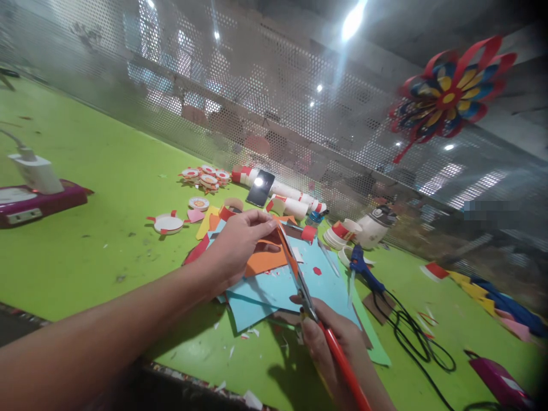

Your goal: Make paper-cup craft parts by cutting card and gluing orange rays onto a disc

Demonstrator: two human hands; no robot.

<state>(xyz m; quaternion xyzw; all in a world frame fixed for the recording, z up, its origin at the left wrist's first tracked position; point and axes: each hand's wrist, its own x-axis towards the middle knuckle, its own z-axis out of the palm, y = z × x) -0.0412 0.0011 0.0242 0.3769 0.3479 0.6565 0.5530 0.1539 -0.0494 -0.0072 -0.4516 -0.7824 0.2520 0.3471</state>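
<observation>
orange paper (263, 261), left hand (237, 245); red-handled scissors (305, 295), right hand (317, 344)

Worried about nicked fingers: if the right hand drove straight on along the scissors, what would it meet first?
Most likely the orange paper that the left hand pinches; the scissors in the right hand lie along its edge. The left fingertips sit just beyond, though depth is unclear.

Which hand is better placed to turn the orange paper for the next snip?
Left, probably: the left hand pinches the orange paper, while the right hand is full, gripping the red-handled scissors whose blades meet that paper.
</observation>
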